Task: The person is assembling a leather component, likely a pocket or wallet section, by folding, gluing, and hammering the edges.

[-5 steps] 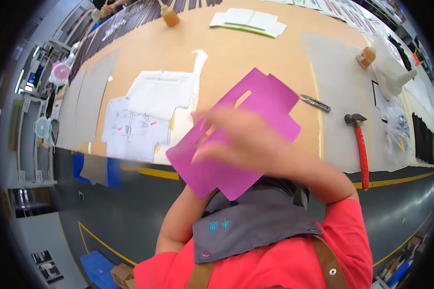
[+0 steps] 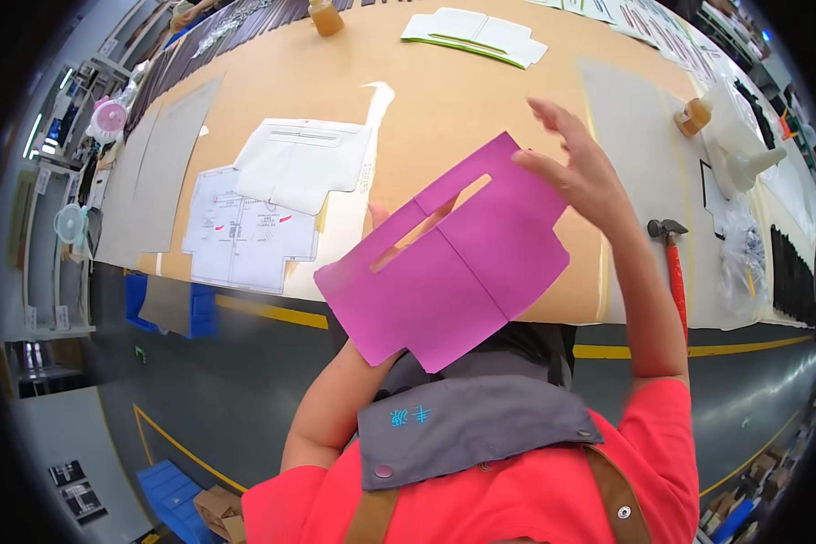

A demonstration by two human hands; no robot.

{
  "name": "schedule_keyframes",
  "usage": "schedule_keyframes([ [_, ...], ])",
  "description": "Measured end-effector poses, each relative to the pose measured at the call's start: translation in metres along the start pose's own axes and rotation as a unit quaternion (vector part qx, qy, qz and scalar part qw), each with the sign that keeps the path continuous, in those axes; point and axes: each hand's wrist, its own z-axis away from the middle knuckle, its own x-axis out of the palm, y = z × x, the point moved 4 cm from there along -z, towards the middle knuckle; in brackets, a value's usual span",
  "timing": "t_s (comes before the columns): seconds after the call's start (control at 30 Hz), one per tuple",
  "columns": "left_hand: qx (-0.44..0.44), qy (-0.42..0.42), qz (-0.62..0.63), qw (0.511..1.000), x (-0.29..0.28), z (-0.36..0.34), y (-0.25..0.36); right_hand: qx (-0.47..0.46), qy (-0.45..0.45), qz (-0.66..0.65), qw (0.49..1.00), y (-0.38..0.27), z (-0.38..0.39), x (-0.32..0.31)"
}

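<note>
A flat magenta piece (image 2: 471, 299) with a long slot, notched edges and a seam across it is held over the front of the table. My left hand (image 2: 377, 214) is underneath it, mostly hidden, with fingertips showing at the upper-left edge and skin through the slot. Near the piece's upper-right corner, my right hand (image 2: 567, 159) has its fingers spread, thumb over the corner; whether it touches the piece is unclear. A red-handled hammer (image 2: 675, 272) lies to the right, behind my right forearm. White patterned sheets (image 2: 249, 236) lie to the left.
Farther back on the tan table (image 2: 462, 100) are a white-green template (image 2: 471, 36), amber bottles (image 2: 326, 20) and a white container (image 2: 734, 154). A blue bin (image 2: 140, 299) is below the left edge. Another person's hand (image 2: 186, 16) shows at the back left.
My right hand has swept up and right from across the piece to its upper-right corner, uncovering the slot. The scissors seen earlier beside the piece are now hidden by my right arm.
</note>
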Motion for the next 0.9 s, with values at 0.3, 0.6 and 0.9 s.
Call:
schedule_keyframes([
  [0.3, 0.034, 0.008, -0.117, 0.993, -0.008, -0.015, 0.035, 0.296, -0.125, -0.334, 0.886, 0.060, 0.034, 0.010],
  [0.6, 0.087, 0.177, -0.418, 0.887, -0.025, -0.063, 0.092, 0.273, 0.023, -0.367, 0.889, 0.098, 0.009, -0.002],
  [0.9, 0.095, 0.275, -0.487, 0.823, -0.034, -0.163, 0.150, 0.296, 0.041, -0.342, 0.891, 0.145, -0.048, 0.012],
])
